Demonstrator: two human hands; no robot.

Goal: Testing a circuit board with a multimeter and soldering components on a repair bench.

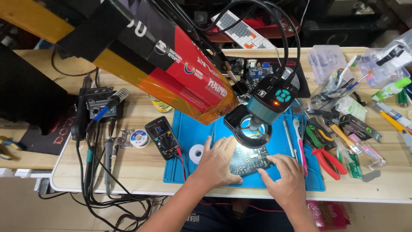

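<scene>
Both hands lie flat, fingers spread, on a dark circuit board (251,161) whose near edge they hide; neither hand grips it. The left hand (216,163) covers the board's left side, the right hand (286,178) its right. Both forearms enter from the lower edge, cut off there. The board rests on a blue mat (193,133) under a lit ring lamp (247,129). A multimeter (163,136) sits at the mat's left edge, red pliers (328,159) to its right.
</scene>
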